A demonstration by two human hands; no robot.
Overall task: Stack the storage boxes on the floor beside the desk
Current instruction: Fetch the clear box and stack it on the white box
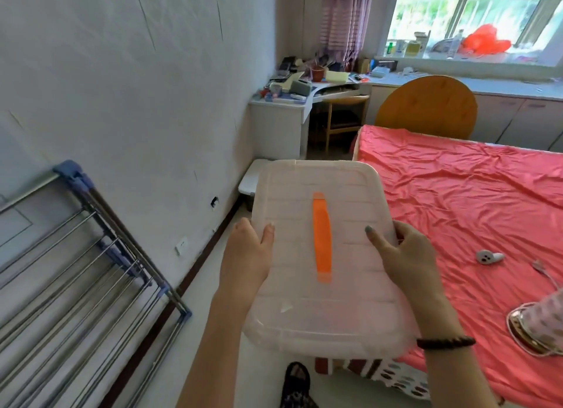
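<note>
translucent storage box (292,292) with lid on, orange handle (322,237) running down the middle of the lid, is held up in the air in front of the person, over the floor (225,331) in the aisle between wall and bed (463,194). hands are apart, one per side: left hand (246,255) clamps the left edge with its thumb on the lid, right hand (405,255) clamps the right edge the same way; the fingers underneath are hidden. dark bead bracelet (445,342) on the right wrist. second box (254,176), white lid, sits on the floor past the held one, partly hidden by it, near the side panel of the cluttered corner bench (277,124). wooden chair (344,118) is tucked under the bench. folded metal drying rack (91,270) leans on the left wall. bed has a wrinkled red sheet with a small white controller (489,257) lying on it. one dark patterned slipper (295,383) shows below the box.
</note>
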